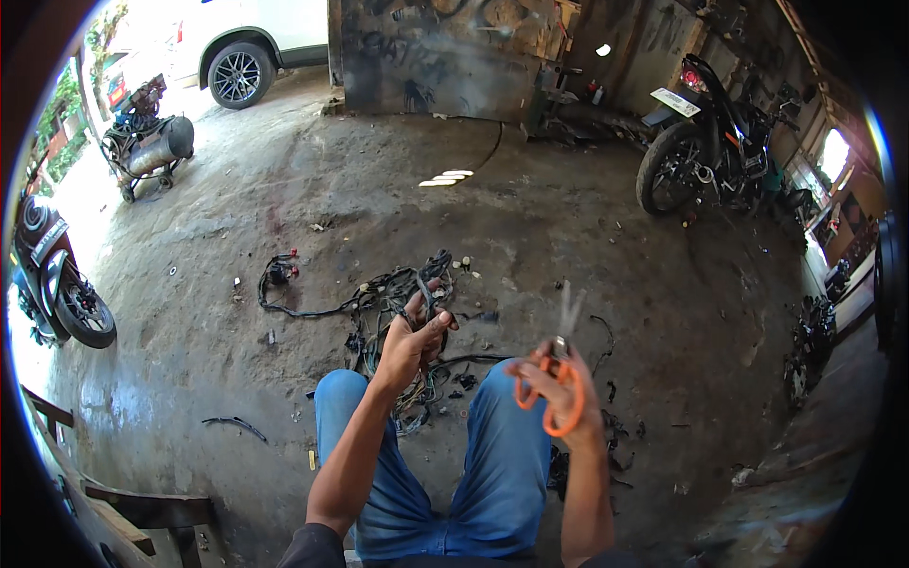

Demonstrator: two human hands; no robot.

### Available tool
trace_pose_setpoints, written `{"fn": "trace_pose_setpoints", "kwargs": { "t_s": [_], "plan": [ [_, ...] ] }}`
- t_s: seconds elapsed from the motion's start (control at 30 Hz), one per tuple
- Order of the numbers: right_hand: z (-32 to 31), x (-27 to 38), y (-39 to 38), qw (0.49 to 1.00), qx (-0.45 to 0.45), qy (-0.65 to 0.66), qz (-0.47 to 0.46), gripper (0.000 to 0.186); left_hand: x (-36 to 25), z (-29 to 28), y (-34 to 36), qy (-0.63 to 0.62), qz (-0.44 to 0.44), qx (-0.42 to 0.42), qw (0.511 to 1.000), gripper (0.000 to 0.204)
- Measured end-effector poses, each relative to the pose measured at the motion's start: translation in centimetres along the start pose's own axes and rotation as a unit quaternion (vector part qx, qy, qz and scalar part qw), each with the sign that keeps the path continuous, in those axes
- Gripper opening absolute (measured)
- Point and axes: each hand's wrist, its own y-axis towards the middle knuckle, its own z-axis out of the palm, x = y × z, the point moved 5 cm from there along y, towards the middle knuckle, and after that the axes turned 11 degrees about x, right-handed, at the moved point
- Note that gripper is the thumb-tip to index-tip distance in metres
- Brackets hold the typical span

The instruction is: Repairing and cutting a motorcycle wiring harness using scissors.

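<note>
From where I stand, the person sits with jeans [497, 431] on either side of a tangled bundle of wires [383, 287], which lies on the concrete floor [682, 312] in front of and between the knees. The left hand [407, 346] is closed around part of the bundle, thumb across it, raising that part toward the body. The right hand [570, 396] grips a pair of scissors [561, 347] by the orange handles, blades pointing away and seemingly a little apart; they are too blurred to say how wide. They are well apart from the wires.

To snip or strip cleanly, I'd pull one strand free of the tangle and hold it taut, left fingers well back from the cut. Biting near the pivot should give more force than the tips. The danger, I'd say, is nicking a neighbouring wire, so slow, shallow cuts seem wisest.
</note>
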Motion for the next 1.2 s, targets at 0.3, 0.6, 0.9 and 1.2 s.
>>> {"fn": "trace_pose_setpoints", "kwargs": {
  "t_s": [0.3,0.6,0.9,1.2],
  "plan": [
    [4.7,-7.8,7.8,0.981,-0.098,-0.153,-0.068,0.036,-0.2,-1.5,-0.9,0.025,-0.013,-0.044,0.999,0.069],
    [-12.0,1.7,1.0,0.869,-0.346,-0.265,-0.235,0.020,-0.1,-3.4,-2.8,-0.006,-0.041,-0.015,0.999,0.067],
    [-27.6,-18.2,-24.7,0.652,-0.423,-0.560,0.286,0.036,-0.7,-1.1,-4.5,-0.126,-0.025,-0.004,0.992,0.057],
    [-19.0,-17.5,-25.0,0.770,-0.490,-0.398,0.090,0.036,-0.5,2.3,-4.2,0.052,-0.036,-0.093,0.994,0.047]
  ]
}}
